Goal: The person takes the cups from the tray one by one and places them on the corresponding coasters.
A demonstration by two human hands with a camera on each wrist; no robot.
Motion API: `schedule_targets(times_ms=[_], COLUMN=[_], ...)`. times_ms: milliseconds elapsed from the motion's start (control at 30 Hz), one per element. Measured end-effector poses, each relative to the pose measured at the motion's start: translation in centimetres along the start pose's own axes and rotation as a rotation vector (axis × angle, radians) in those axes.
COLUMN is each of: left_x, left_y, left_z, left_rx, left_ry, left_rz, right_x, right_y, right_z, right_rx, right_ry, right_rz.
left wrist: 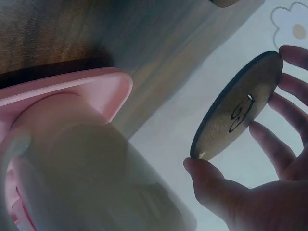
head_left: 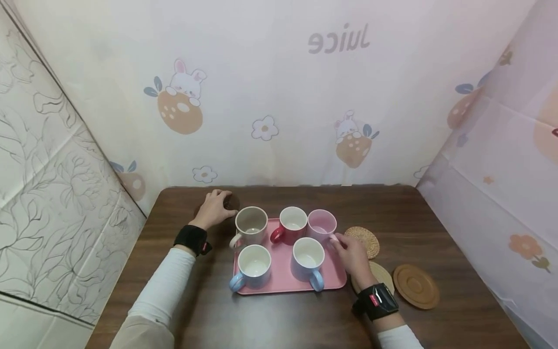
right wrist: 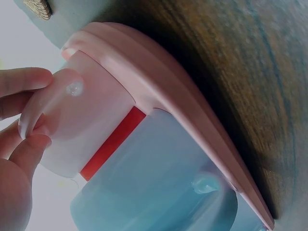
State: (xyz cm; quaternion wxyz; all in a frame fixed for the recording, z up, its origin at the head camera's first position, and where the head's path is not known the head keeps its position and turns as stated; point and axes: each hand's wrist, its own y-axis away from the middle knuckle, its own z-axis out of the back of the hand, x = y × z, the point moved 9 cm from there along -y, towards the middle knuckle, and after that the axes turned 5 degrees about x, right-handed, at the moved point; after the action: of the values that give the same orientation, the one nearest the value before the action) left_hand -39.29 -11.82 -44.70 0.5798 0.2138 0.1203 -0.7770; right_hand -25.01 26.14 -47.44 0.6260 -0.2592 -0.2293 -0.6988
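A pink tray (head_left: 283, 283) on the dark wooden table carries several mugs: beige (head_left: 251, 223), red (head_left: 292, 223), pink (head_left: 321, 225) and two light blue ones (head_left: 254, 265) (head_left: 308, 258). My right hand (head_left: 348, 247) pinches the handle of the pink mug (right wrist: 82, 120) at the tray's right rear corner. My left hand (head_left: 215, 206) holds a dark round wooden coaster (left wrist: 240, 108) by its edge between thumb and fingertips, just left of the beige mug (left wrist: 96, 183). In the head view the coaster (head_left: 232, 202) peeks out beside my fingers.
A woven round coaster (head_left: 364, 240) lies right of the tray, a light wooden coaster (head_left: 416, 286) further right, and another partly under my right wrist (head_left: 381, 274). Patterned walls close in the table at the back and both sides.
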Motion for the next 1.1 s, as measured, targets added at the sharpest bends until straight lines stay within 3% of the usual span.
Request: schedule_targets(times_ms=[300, 600, 1100], left_x=[0.0, -0.2, -0.1], left_y=[-2.7, -4.7, -5.4], left_z=[-3.0, -4.8, -6.2], left_rx=[-0.004, 0.048, 0.085], left_ry=[0.026, 0.043, 0.021], left_rz=[-0.051, -0.070, -0.080], right_x=[0.4, 0.5, 0.9], right_y=[0.6, 0.7, 0.6], right_z=[-0.2, 0.0, 0.2], right_rx=[-0.066, -0.110, -0.126], right_ry=[0.006, 0.021, 0.046], right_rz=[0.047, 0.062, 0.103])
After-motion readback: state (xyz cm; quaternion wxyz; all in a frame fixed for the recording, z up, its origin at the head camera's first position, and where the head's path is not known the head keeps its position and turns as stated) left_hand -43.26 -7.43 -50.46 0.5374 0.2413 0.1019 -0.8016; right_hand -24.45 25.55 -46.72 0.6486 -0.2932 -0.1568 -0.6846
